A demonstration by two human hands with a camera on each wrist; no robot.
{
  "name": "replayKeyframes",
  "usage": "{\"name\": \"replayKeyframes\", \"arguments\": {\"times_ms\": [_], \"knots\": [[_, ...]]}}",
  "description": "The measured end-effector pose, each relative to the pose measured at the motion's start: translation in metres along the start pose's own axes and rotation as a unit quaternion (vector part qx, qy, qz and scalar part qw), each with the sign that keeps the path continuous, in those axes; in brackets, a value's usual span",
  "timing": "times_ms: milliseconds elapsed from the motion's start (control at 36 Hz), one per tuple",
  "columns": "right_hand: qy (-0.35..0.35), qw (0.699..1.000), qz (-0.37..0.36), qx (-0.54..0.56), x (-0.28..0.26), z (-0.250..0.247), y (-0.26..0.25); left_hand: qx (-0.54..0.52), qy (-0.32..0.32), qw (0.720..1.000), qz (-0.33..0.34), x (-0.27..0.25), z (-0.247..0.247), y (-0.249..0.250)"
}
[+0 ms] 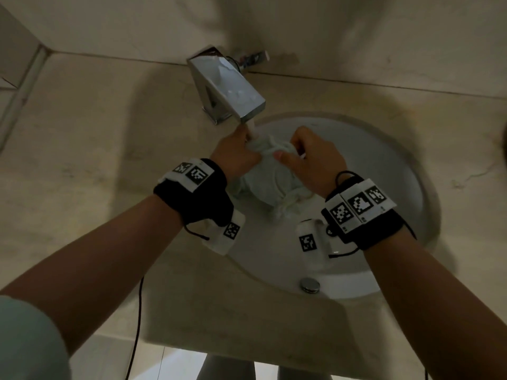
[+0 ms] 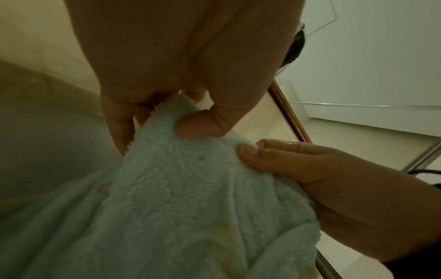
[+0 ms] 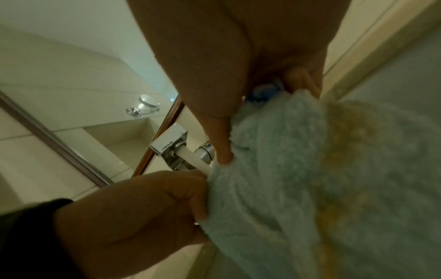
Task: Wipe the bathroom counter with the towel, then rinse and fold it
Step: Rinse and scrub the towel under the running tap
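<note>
A pale blue-green towel (image 1: 267, 176) hangs bunched over the white sink basin (image 1: 384, 171), right under the chrome faucet (image 1: 230, 89). A white stream of water (image 1: 251, 130) runs from the spout onto its top. My left hand (image 1: 236, 154) grips the towel's upper left edge. My right hand (image 1: 310, 157) pinches the upper right part, thumb on the fabric. In the left wrist view the towel (image 2: 181, 198) fills the lower frame, with my left hand (image 2: 181, 105) pinching its top and my right hand (image 2: 286, 164) pressing its side. The right wrist view shows yellowish stains on the towel (image 3: 334, 179).
A beige stone counter (image 1: 96, 165) surrounds the basin and meets the wall behind the faucet. A chrome drain plug (image 1: 310, 284) sits at the basin's near side. A mirror edge (image 3: 157, 136) and a chrome wall fitting (image 3: 143, 106) appear in the right wrist view.
</note>
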State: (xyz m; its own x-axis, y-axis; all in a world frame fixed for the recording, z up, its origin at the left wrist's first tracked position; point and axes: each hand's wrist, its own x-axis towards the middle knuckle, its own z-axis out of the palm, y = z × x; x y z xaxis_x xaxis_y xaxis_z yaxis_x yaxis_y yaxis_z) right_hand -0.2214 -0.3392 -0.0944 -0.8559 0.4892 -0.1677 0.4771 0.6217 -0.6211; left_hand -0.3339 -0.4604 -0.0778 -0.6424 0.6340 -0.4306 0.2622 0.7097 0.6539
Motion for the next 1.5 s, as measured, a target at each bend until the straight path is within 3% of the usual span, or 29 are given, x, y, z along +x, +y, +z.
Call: {"name": "replayKeyframes", "arguments": {"times_ms": [83,167,306,361,472,556,611,667,722,778,861,889,944,1000,1056,1111,1194,1361,1500], "knots": [[-0.012,0.999,0.008,-0.045,0.003,-0.001,-0.001,0.046,0.027,0.998,0.029,0.0,-0.003,0.0],[-0.033,0.999,0.026,-0.025,0.007,-0.008,0.001,0.039,0.068,0.996,0.04,-0.001,-0.009,-0.004],[-0.035,0.993,0.031,0.11,0.009,-0.023,0.001,-0.095,0.05,0.992,-0.059,0.002,-0.012,-0.014],[-0.039,0.984,0.03,0.172,0.007,-0.026,-0.004,-0.114,0.049,0.99,-0.066,0.003,-0.012,-0.014],[-0.053,0.937,0.04,0.343,0.0,-0.029,-0.018,-0.029,0.045,0.998,-0.023,0.002,-0.012,-0.009],[-0.074,0.917,0.023,0.391,-0.004,-0.023,-0.025,0.042,0.008,0.999,-0.01,0.005,-0.017,-0.008],[-0.094,0.936,0.0,0.339,-0.003,-0.011,-0.024,0.104,-0.043,0.994,-0.008,0.006,-0.018,-0.004],[-0.139,0.973,-0.031,0.181,0.002,0.004,-0.016,0.182,-0.095,0.979,-0.011,0.009,-0.015,-0.002],[-0.174,0.984,-0.03,0.003,0.007,0.018,-0.004,0.246,-0.144,0.958,-0.021,0.012,-0.008,-0.003],[-0.171,0.979,0.015,-0.112,0.01,0.028,0.007,0.279,-0.175,0.944,-0.018,0.016,0.003,-0.005],[-0.187,0.97,0.037,-0.154,0.011,0.044,0.019,0.331,-0.183,0.925,-0.025,0.017,0.024,-0.005],[-0.206,0.964,0.028,-0.165,0.012,0.049,0.022,0.359,-0.197,0.912,-0.03,0.029,0.038,-0.02],[-0.261,0.942,0.021,-0.21,0.015,0.06,0.028,0.393,-0.288,0.869,-0.085,0.08,0.08,-0.08],[-0.31,0.916,0.015,-0.254,0.019,0.07,0.035,0.422,-0.276,0.86,-0.077,0.116,0.114,-0.131],[-0.344,0.897,-0.001,-0.278,0.021,0.082,0.04,0.47,-0.294,0.829,-0.077,0.087,0.092,-0.098],[-0.357,0.888,-0.003,-0.291,0.025,0.094,0.045,0.529,-0.29,0.798,0.018,0.025,0.052,-0.03],[-0.358,0.887,0.01,-0.292,0.029,0.105,0.047,0.532,-0.28,0.799,0.019,0.018,0.051,-0.025],[-0.332,0.897,0.02,-0.291,0.038,0.12,0.052,0.503,-0.243,0.828,0.044,0.024,0.062,-0.021],[-0.319,0.905,0.037,-0.279,0.048,0.128,0.061,0.457,-0.269,0.848,-0.005,0.042,0.076,-0.024]]}}
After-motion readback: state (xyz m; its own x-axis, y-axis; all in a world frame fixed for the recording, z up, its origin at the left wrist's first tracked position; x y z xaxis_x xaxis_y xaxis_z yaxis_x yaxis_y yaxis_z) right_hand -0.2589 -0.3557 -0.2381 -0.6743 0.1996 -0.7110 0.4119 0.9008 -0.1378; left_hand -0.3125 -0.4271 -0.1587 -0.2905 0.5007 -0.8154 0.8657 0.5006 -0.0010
